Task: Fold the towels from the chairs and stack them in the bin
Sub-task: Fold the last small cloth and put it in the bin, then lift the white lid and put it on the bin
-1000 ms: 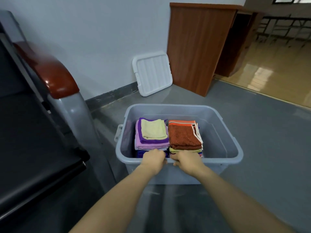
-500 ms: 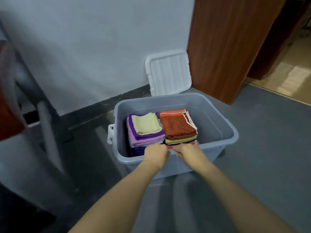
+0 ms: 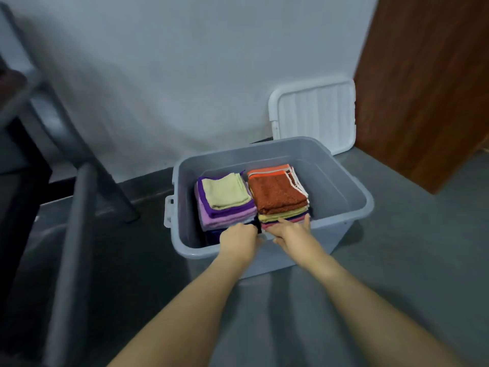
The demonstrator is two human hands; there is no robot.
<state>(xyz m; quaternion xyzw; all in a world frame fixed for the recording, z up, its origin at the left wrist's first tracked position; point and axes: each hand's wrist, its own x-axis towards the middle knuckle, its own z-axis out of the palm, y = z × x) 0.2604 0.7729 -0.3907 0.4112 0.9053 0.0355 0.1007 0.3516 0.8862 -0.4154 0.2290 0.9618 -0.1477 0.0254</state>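
Bin (image 3: 341, 197) shifted rightward in view, white lid (image 3: 313, 115) behind it. Left hand (image 3: 238, 238) curled over near rim; right hand (image 3: 289, 230) fingers straighter, touching right towel stack (image 3: 277, 194) inside.

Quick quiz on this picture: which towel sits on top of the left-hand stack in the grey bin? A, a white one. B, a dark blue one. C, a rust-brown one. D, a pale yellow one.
D: a pale yellow towel lies on top of the purple ones in the left stack, while the rust-brown towel tops the right stack inside the grey bin.
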